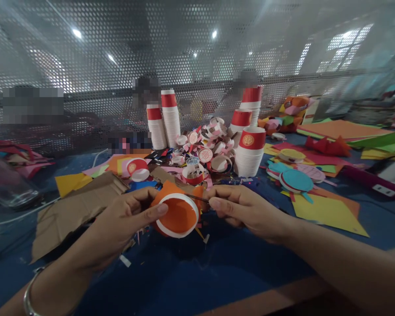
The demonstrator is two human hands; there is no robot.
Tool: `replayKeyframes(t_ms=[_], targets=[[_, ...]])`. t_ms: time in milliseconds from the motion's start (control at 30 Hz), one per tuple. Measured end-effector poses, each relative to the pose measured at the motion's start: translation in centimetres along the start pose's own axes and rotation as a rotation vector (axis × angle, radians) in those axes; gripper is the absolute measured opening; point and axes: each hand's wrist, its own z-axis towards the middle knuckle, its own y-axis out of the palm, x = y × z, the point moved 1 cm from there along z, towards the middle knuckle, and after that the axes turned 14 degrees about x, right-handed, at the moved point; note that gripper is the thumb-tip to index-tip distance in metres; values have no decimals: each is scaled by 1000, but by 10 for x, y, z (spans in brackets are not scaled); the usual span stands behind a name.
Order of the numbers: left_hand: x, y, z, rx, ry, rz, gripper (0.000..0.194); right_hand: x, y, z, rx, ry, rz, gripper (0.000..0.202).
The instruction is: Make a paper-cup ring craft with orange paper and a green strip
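Cardboard sheet point(75, 210): it lay flat on the counter point(191, 272) at left centre of the frame, just behind the left hand, probably kept within reach as spare material.
Left hand point(121, 224): at lower centre left, its fingers point(151, 213) were clamped on the orange cup, thumb along the near rim and the others curled behind, so the mouth faced the camera and stayed steady. A bangle point(31, 296) sat on that wrist.
Orange cup point(177, 215): held in the air at the middle of the frame, just above the counter, tilted on its side; the white rim and orange inside showed, with orange paper wrapped around the outside.
Thin stick point(197, 199): a dark slim tool, its tip touching the cup's upper right edge; I could not tell what kind of tool it was.
Right hand point(246, 210): right of centre, fingers pinched together on the stick, a fine grip that suits small, exact work at the rim.
Cup stacks point(250, 153): red-and-white paper cups stood upright at upper centre, nested to save room, with cut rings point(210, 153) strewn between them.
Writing: the nearest stack bore a round gold emblem on its red band; too small to read.
Coloured paper point(325, 210): sheets and discs lay spread at centre right.
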Motion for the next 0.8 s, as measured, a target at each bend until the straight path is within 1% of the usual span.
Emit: replayKeyframes(t_ms=[133,300,467,600,700,800], targets=[[-11,1,-1,-7,-73,-89,23,-1,2,2,-16,9,-2,40],[-11,4,-2,4,-72,-56,24,0,2,4,-35,7,23,42],[-11,6,-4,72,-55,-26,26,1,3,6,-40,25,24,42],[-10,9,-10,126,-61,37,29,4,4,6,-57,25,31,41],[-9,9,-14,106,-77,99,37,6,5,6,-48,69,15,44],[-8,6,-13,45,-63,151,48,5,6,5,-56,105,11,46]])
